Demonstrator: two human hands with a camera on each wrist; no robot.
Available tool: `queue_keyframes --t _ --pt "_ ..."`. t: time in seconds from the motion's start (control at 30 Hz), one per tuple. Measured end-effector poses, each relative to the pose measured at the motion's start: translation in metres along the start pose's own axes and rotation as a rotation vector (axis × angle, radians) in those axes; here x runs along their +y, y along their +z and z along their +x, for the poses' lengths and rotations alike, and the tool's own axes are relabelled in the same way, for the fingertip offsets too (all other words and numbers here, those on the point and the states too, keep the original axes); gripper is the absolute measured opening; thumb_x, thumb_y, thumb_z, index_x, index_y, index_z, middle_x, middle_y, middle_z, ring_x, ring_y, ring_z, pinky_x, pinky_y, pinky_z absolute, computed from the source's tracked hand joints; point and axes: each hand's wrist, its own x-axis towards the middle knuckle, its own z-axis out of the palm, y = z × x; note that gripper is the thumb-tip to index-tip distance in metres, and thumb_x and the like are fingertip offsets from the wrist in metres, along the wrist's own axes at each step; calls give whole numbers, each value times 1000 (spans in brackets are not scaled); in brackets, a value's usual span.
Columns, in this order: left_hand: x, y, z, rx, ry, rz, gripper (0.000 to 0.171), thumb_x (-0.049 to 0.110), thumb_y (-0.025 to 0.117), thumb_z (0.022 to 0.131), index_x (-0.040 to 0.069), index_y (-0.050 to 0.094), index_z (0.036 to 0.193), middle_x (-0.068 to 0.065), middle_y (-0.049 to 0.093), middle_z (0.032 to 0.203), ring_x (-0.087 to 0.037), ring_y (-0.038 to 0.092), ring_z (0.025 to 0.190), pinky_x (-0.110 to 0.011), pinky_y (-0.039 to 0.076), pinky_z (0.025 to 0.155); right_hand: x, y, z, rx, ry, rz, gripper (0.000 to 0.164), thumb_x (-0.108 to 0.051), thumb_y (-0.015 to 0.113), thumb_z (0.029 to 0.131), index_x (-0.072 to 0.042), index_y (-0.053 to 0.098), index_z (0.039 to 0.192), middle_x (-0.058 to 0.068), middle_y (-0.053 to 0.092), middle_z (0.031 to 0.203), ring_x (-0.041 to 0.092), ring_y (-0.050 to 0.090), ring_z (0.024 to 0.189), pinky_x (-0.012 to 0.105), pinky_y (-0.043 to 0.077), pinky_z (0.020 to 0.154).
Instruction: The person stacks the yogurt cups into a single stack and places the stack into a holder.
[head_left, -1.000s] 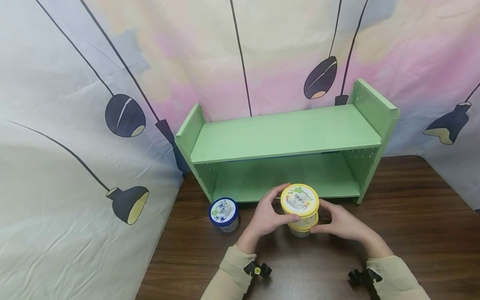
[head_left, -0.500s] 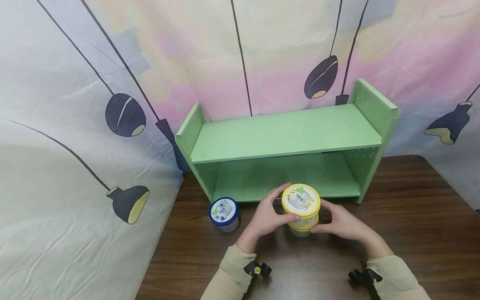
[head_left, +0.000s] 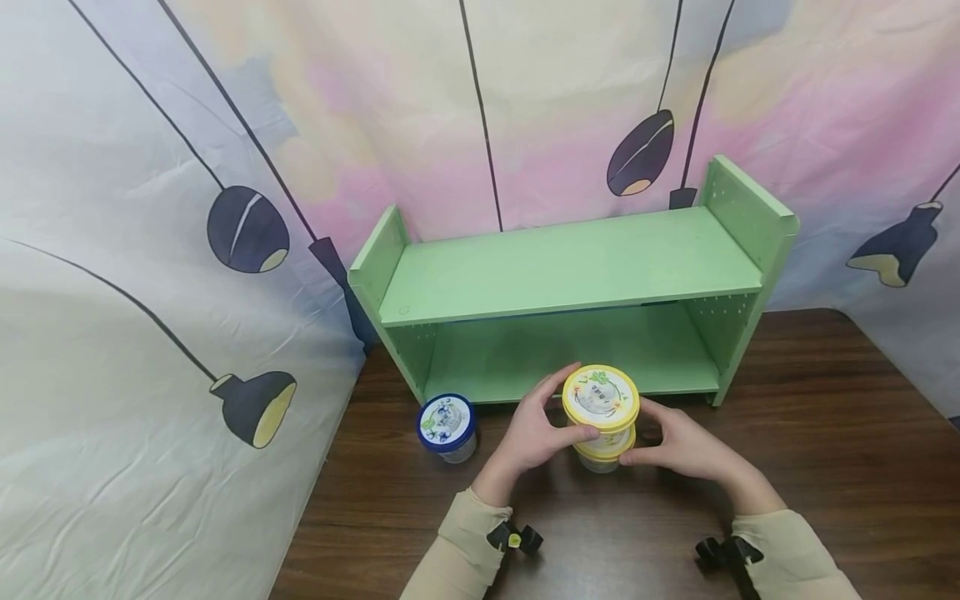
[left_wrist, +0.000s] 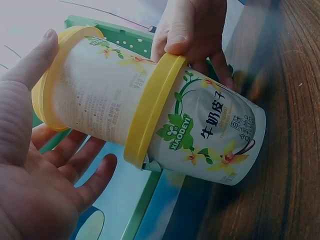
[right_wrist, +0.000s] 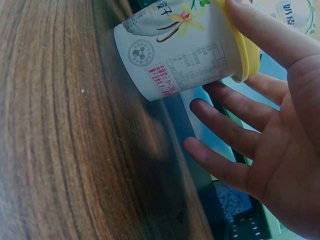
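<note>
Two white paper food tubs with yellow lids stand stacked in the head view. My left hand [head_left: 534, 432] holds the upper tub [head_left: 600, 395] by its lid, thumb on the near side and fingers round the far side. In the left wrist view this upper tub [left_wrist: 100, 85] sits with its base on the lid of the lower tub [left_wrist: 210, 130], which has printed flowers and green leaves. My right hand [head_left: 681, 443] grips the lower tub by its yellow lid from the right, its thumb on the rim. In the right wrist view, the other right fingers [right_wrist: 225, 130] extend loosely past the tub.
A similar tub with a blue lid [head_left: 447, 423] stands on the brown wooden table [head_left: 600, 550], left of my left hand. Behind the tubs is a green two-tier shelf [head_left: 570, 267]. A cloth backdrop printed with lamps [head_left: 251, 229] hangs behind and to the left.
</note>
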Motion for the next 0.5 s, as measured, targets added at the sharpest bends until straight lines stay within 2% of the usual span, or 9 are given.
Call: queue_keyframes --t 0.17,0.37,0.5 --pt "-1 -1 1 -13 10 -5 90 21 91 86 16 46 163 3 55 155 -17 53 138 -38 49 110 1 -1 0 0 8 -2 91 -45 91 86 -8 49 158 14 63 147 43 57 136 66 51 103" --pt "-1 -2 0 -22 1 -17 88 28 91 87 22 47 163 4 56 154 -16 53 137 -40 49 111 0 -1 0 1 24 -15 95 -47 91 85 -7 47 159 16 61 149 44 54 139 69 48 105" --pt "0 -3 -2 -30 -7 -27 88 29 91 87 23 46 163 3 56 154 -17 54 135 -40 49 110 1 -1 0 -1 23 -9 95 -47 91 85 -7 47 159 17 61 149 44 55 139 67 50 104"
